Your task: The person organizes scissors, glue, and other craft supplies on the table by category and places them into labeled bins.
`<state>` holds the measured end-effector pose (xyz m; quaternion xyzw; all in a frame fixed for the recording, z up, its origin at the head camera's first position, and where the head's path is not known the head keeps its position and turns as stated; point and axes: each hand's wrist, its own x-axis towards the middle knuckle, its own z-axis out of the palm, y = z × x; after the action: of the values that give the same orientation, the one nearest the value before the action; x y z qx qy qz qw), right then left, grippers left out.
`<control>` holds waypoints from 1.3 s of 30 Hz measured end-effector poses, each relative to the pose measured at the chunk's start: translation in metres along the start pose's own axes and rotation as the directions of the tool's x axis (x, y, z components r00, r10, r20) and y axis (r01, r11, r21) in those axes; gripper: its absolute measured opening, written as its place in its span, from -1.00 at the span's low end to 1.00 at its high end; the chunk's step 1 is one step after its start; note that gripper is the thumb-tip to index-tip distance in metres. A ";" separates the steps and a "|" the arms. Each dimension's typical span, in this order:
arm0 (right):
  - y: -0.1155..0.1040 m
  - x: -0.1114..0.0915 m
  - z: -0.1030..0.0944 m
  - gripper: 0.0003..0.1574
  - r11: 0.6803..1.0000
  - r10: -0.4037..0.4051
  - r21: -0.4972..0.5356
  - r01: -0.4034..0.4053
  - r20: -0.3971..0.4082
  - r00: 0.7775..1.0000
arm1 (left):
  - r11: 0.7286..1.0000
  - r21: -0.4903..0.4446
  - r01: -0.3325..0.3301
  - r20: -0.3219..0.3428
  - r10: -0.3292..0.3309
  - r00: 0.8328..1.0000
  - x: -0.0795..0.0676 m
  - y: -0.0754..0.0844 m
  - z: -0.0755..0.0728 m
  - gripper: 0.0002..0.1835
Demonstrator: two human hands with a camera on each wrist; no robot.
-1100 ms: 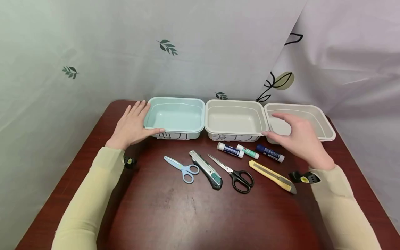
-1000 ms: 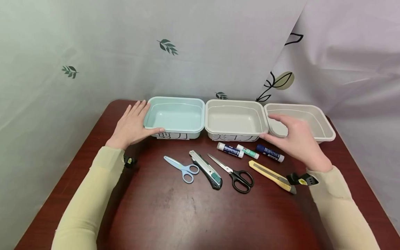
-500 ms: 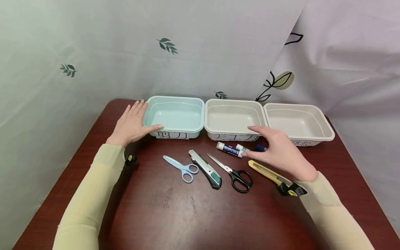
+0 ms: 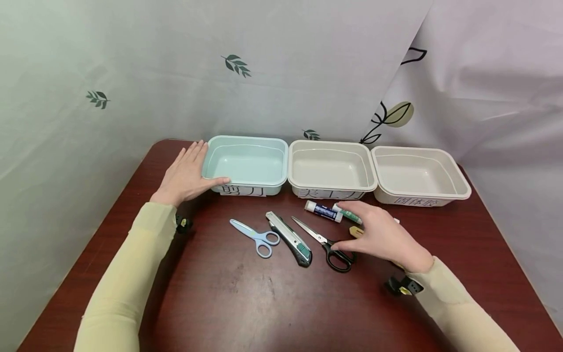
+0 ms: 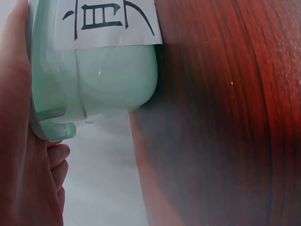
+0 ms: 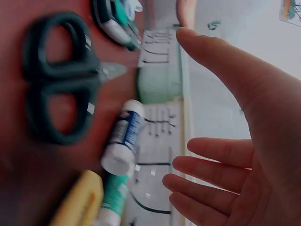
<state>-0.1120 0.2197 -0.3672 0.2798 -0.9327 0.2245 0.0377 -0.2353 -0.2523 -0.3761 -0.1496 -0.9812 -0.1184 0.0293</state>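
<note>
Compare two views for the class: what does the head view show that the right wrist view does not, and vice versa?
Only the head view: the far-right box, the back of the left hand and both pale sleeves.

Only the right wrist view: a small coloured picture in the top right corner, and all four fingers of the right hand at once.

Both: the black-handled scissors, yellow cutter, green glue stick, blue glue stick, pale blue box and part of the middle box.
</note>
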 end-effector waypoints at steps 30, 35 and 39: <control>-0.008 -0.023 0.036 -0.16 0.999 -0.023 -0.039 0.028 0.122 0.992 | 1.000 -0.019 0.002 0.010 -0.002 1.000 0.000 0.000 -0.001 0.32; -0.010 -0.021 0.037 -0.24 0.998 -0.030 -0.055 0.037 0.121 0.992 | 1.000 -0.018 0.000 0.011 0.000 1.000 0.000 0.000 -0.001 0.32; -0.009 -0.020 0.039 -0.27 0.997 -0.051 -0.055 0.057 0.105 0.993 | 1.000 -0.017 -0.002 0.010 0.002 1.000 0.001 0.000 -0.001 0.32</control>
<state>-0.0881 0.2058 -0.4027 0.3149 -0.9317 0.1813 0.0035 -0.2359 -0.2526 -0.3754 -0.1513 -0.9802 -0.1257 0.0230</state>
